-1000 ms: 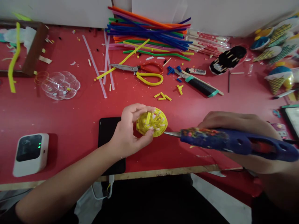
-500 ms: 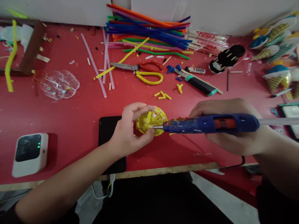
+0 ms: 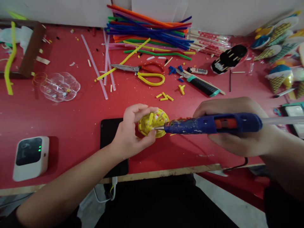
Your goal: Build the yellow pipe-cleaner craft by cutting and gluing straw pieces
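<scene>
My left hand (image 3: 135, 133) is closed around the left side of a small round yellow openwork piece (image 3: 159, 119), with thumb and fingers on its edge. In my right hand (image 3: 232, 126) is a blue glue gun (image 3: 190, 125), held level with its metal nozzle pointing left. The nozzle tip meets the yellow piece near my left thumb; whether it touches the surface I cannot tell. A clear glue stick (image 3: 282, 120) extends from the gun's back end. Several short yellow cut pieces (image 3: 164, 96) lie on the red table just beyond my hands.
Scissors (image 3: 140, 71) and a box cutter (image 3: 201, 84) lie beyond my hands, below a pile of pipe cleaners (image 3: 149, 31). A black phone (image 3: 114, 148) is under my left wrist. A white device (image 3: 30, 158) and a clear flower-shaped tray (image 3: 60, 87) stand left.
Both hands keep their holds, and the nozzle stays at the yellow piece. The view has shifted very slightly, and the glue gun sits marginally higher in the picture.
</scene>
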`<action>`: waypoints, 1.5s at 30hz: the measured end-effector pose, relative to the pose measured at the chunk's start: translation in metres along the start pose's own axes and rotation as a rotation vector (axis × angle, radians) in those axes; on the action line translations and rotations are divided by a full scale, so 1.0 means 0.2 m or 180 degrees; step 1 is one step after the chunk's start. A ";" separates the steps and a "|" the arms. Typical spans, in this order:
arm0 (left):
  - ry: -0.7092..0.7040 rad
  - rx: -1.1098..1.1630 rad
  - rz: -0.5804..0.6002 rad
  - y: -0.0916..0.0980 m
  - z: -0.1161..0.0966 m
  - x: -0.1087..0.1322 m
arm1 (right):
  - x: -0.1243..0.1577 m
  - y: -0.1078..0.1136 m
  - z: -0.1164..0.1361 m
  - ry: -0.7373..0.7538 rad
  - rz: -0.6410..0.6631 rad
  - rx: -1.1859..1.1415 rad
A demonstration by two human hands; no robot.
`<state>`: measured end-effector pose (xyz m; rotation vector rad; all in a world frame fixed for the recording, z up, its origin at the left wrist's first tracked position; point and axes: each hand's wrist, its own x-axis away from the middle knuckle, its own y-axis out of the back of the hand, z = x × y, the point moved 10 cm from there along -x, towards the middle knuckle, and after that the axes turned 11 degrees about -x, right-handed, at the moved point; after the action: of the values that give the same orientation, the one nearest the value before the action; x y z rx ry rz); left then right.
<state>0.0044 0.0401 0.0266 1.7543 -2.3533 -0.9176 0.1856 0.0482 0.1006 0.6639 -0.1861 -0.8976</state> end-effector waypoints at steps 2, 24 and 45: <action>-0.0008 0.0036 0.0000 0.00 0.00 0.00 | -0.01 0.00 0.01 -0.0003 0.0007 0.0037; -0.0010 0.0218 -0.0057 -0.01 0.02 0.01 | -0.01 0.04 0.04 -0.0050 -0.0007 0.0213; 0.0054 0.0141 -0.0012 0.00 0.00 0.00 | -0.03 0.03 0.08 0.0058 0.0032 0.0297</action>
<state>0.0045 0.0402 0.0256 1.7757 -2.3787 -0.8541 0.1795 0.0479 0.1167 0.7570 -0.2158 -0.8767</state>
